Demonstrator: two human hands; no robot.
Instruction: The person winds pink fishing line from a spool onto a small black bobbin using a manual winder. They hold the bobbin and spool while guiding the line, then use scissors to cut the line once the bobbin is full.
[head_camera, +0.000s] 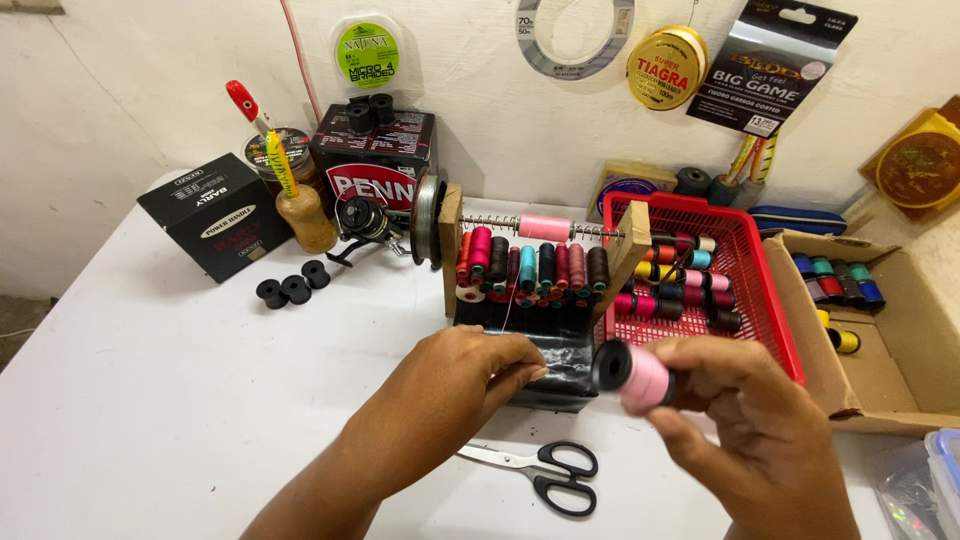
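At the far left of the white counter (150, 400) stands one black box (213, 215), with three black empty bobbins (293, 286) lying in a short row in front of it. Just right of the box is one brown jar (306, 215) with a red-tipped stick in it, then one fishing reel (368, 220) in front of a second, red-and-black box (375, 160) that carries two more black bobbins on top.

In the middle stands one wooden thread rack (535, 265): a single pink spool (545, 227) sits on its top rod, and rows of many-coloured spools hang below, too crowded to count.

The left hand (450, 385) rests in front of the rack, its fingers (520, 370) pinched shut on a thin thread (507, 305) that runs up toward the rack. One pair of black-handled scissors (545, 475) lies on the counter just below the hands.

The right hand (755, 420) holds one pink spool with black ends (635, 377) on its side in the air, thumb and fingers closed around it, just in front of the red basket (770, 300) of spools. Farthest right, one cardboard box (900, 340) holds about six more spools.
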